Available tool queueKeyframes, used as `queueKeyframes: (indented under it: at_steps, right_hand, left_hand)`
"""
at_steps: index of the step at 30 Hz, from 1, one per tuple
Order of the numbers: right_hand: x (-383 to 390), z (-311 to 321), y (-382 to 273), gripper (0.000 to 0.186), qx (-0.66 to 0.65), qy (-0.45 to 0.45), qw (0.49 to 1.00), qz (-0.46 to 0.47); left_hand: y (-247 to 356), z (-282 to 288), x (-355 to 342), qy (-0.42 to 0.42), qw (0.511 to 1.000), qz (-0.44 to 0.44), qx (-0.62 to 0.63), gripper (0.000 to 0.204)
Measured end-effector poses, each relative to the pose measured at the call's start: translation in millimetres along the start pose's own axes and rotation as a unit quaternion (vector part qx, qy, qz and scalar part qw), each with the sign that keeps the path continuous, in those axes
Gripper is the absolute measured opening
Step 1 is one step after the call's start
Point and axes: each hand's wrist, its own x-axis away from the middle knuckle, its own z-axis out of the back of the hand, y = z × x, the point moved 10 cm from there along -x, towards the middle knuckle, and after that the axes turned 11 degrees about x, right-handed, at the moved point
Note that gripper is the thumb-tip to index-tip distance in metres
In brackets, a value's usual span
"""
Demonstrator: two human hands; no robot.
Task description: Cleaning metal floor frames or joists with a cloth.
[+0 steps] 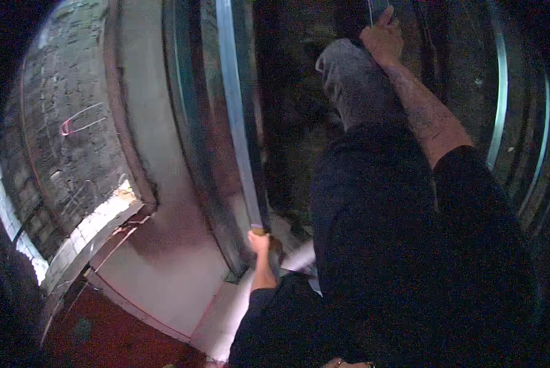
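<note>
My left hand (pixel 259 242), low in the middle, is closed round the lower part of a long pale-blue metal bar (pixel 236 122) that runs upward from it, with a small yellowish piece at the grip. My right hand (pixel 382 40), at the top right, has its fingers curled on a dark metal bar (pixel 378 7) that leaves the picture. My bent leg in grey trousers (pixel 361 86) lies beside the right forearm, and my dark clothing fills the lower right.
At left stands a rough brick wall (pixel 72 98) with a bright opening (pixel 100 221) and a plastered strip (pixel 140 86). A pale panel (pixel 164 282) and a red surface (pixel 103 331) lie at lower left. Upright metal strips (pixel 500 98) run along the dark right side.
</note>
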Motion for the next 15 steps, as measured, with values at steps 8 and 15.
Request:
queueKeyframes:
  at_steps: [8, 15]
  right_hand:
    - [-7.2, -11.0, 12.6, 0.089, 0.095, 0.115, 0.989, -0.014]
    - [0.4, 22.5, 2.7, 0.064, 0.010, -0.030, 0.997, -0.074]
  left_hand:
    - [366.7, 70.0, -81.3, 0.107, 0.947, -0.295, 0.072, 0.061]
    - [720.5, 161.4, -136.3, 0.231, 0.900, -0.367, 0.052, 0.056]
